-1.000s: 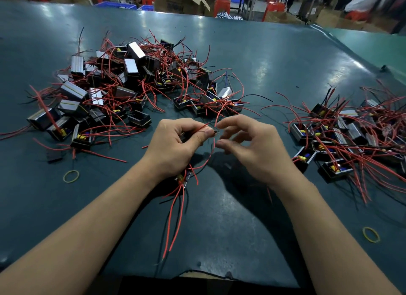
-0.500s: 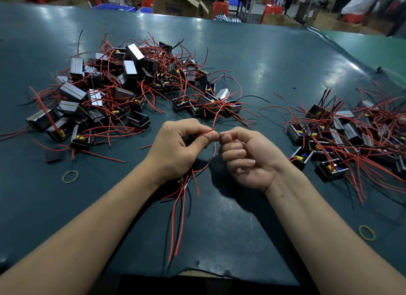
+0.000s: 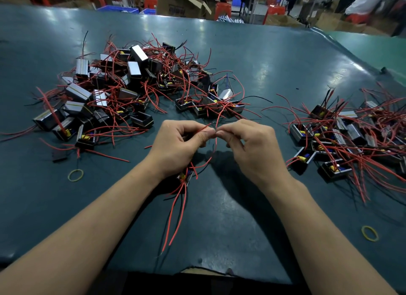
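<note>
**WIRE-END WORK: ONE MODULE IN HAND, MOST STOCK LIKELY STILL WAITING**

1. The green counter [image 3: 241, 63] carries two heaps of wired modules. The larger heap [image 3: 131, 92] lies on your left and the smaller heap [image 3: 351, 136] on your right, well apart. Treat the smaller heap as probable finished stock and the larger as work remaining. The view does not confirm which is which.
2. Your left grip [image 3: 175, 147] and right grip [image 3: 252, 149] meet fingertip to fingertip between the heaps. Each is closed, thumb against forefinger, on the same red lead [image 3: 216, 140].
3. The module in hand [image 3: 186, 176] sits under the heel of the left grip. Its other leads [image 3: 175, 217] trail toward you. Whether the lower fingers clamp it is hidden.
4. Judged status: this unit is mid-step. Its lead is pinched but not released, and the unit is not yet set on either heap.
5. Two rubber bands lie loose, one near left [image 3: 69, 177] and one near right [image 3: 373, 239], neither on a unit.
</note>
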Available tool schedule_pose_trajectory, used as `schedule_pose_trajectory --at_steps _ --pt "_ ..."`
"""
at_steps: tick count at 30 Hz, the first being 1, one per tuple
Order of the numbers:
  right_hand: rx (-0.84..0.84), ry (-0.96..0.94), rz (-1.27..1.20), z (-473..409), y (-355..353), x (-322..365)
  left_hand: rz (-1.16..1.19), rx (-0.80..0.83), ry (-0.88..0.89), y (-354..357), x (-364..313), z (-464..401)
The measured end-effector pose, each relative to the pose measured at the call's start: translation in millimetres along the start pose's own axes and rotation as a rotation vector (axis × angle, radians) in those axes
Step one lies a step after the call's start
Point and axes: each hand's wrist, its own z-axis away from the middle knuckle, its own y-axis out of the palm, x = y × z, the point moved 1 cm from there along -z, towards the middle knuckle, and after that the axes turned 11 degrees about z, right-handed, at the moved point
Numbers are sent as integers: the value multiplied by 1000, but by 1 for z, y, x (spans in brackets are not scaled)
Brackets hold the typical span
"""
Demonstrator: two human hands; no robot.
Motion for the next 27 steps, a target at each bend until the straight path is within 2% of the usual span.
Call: schedule_pose_trajectory --at_steps 4,6,8,11,12,14,15,17,19,22,27 --pt "115 26 123 0 -2 3 -45 -2 42 1 0 1" --pt "155 96 -29 0 -2 11 -49 -11 66 0 -1 2" --pt "203 412 -470 -2 1 18 -70 -28 114 -1 0 2" --pt "373 1086 -1425 -6 6 24 -144 -47 223 3 -1 3" --pt "400 1201 -1607 -7 6 24 -154 -47 235 5 -1 3" --pt "352 1247 -1736 -9 5 22 -97 -38 172 8 0 3" --pt "312 1210 -1680 -9 5 22 -25 -29 90 8 -1 2" --pt "241 1066 -1413 -8 3 23 140 -15 -87 5 0 0" --pt "183 930 -1161 -7 1 21 273 -23 -181 -2 2 -3" --pt "100 736 -757 -3 -4 13 377 -51 -233 -9 2 -3" --pt "110 625 -431 6 -10 -1 272 2 -166 -8 1 -1"
